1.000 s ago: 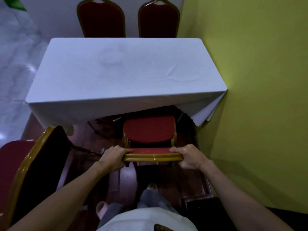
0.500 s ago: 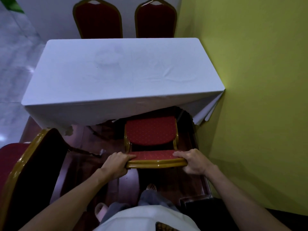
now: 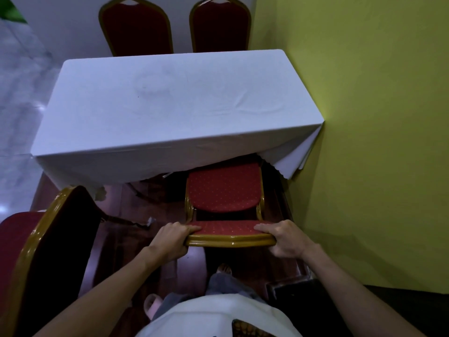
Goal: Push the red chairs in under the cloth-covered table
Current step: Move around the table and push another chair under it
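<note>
A red chair [image 3: 223,190] with a gold frame stands in front of me, its seat partly under the hanging edge of the white cloth on the table [image 3: 179,103]. My left hand [image 3: 171,240] grips the left end of the chair's backrest top. My right hand [image 3: 284,238] grips the right end. A second red chair [image 3: 41,259] stands at the lower left, out from the table, its back towards me.
Two more red chairs [image 3: 136,27] [image 3: 220,27] stand at the table's far side. A yellow-green wall [image 3: 376,142] runs close along the right. My feet and legs [image 3: 218,283] are just behind the held chair on the dark wood floor.
The view has shifted a little. The held chair sits slightly farther from the table's edge in the picture, with more of its seat showing. Both hands keep their grip.
</note>
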